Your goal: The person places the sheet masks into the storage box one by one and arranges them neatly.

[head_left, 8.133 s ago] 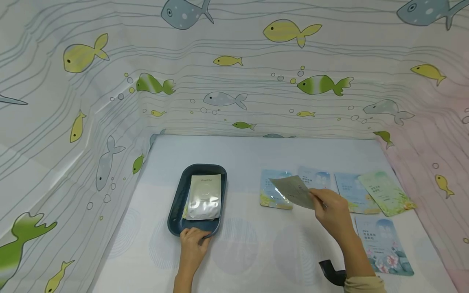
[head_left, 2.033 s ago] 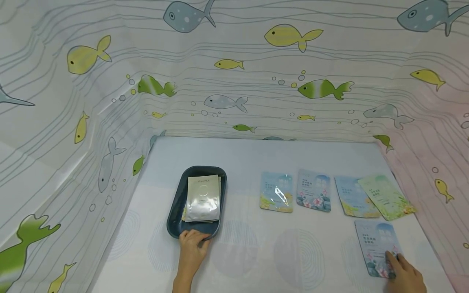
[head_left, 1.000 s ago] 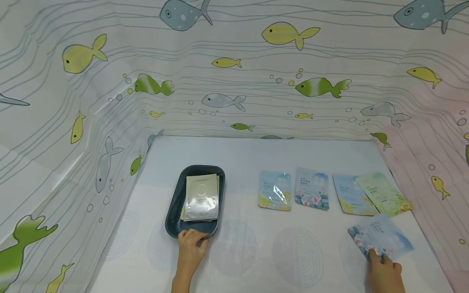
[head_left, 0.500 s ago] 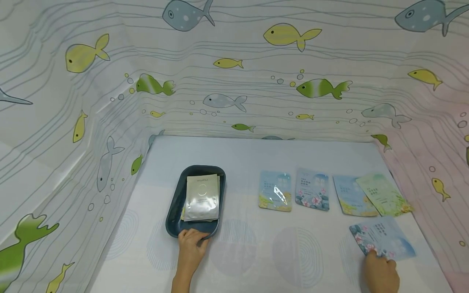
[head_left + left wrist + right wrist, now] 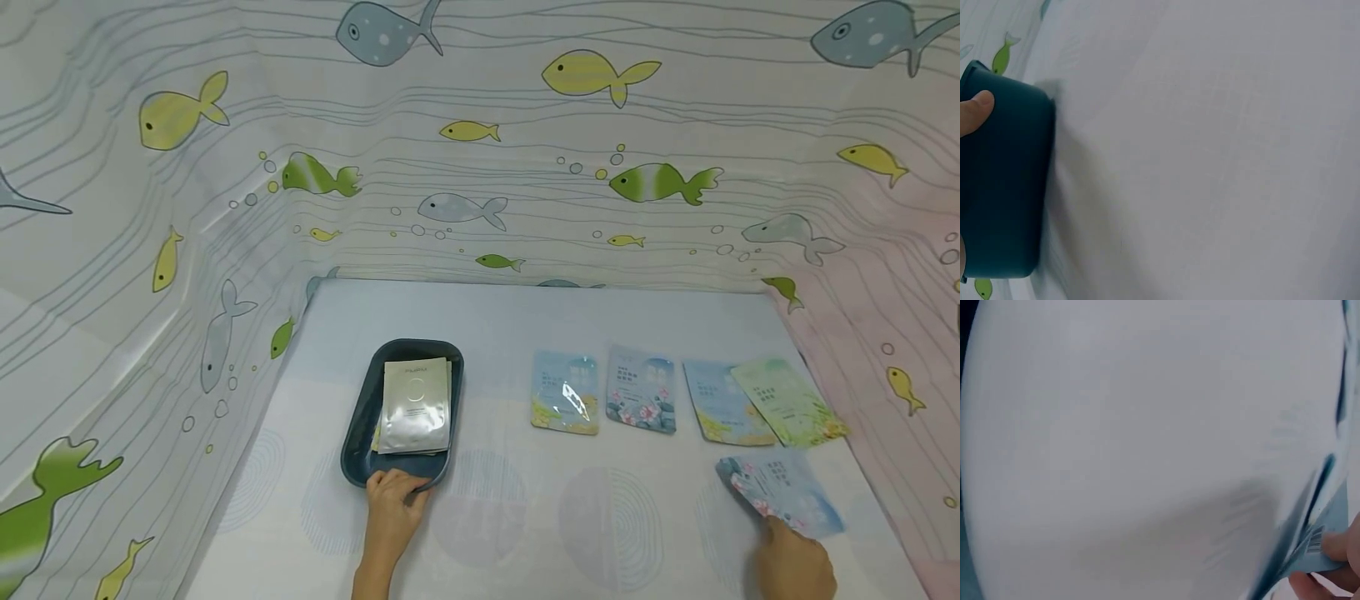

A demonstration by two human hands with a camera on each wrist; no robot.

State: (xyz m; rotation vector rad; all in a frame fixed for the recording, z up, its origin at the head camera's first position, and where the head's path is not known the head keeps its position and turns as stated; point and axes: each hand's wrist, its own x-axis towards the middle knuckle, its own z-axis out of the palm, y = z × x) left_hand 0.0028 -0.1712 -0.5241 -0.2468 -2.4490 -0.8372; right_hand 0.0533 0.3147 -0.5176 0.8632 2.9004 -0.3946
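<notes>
My left hand (image 5: 392, 508) grips the near rim of a dark teal tray (image 5: 358, 433). In the left wrist view, the thumb (image 5: 979, 109) lies against the outer wall of the tray (image 5: 1007, 181). Inside it sits a small stack of flat packets, topped by a pale gold and silver sheet mask packet (image 5: 415, 408). At the lower right, my right hand (image 5: 795, 562) pinches the near edge of a blue sheet mask packet with pink flowers (image 5: 787, 492), which lies turned and slightly tilted. Part of that packet with a barcode (image 5: 1319, 540) shows between the fingers in the right wrist view.
Further back lie a blue-yellow packet (image 5: 565, 392) and a blue packet with pink flowers (image 5: 641, 390). A green packet (image 5: 787, 400) overlaps another blue-yellow packet (image 5: 720, 404) at the right. Fish-printed cloth (image 5: 480, 167) stands behind and beside the table.
Earlier my right hand held a grey-green packet above the table; later it took hold of the near blue floral packet, which has turned sideways. My left hand stays on the tray rim.
</notes>
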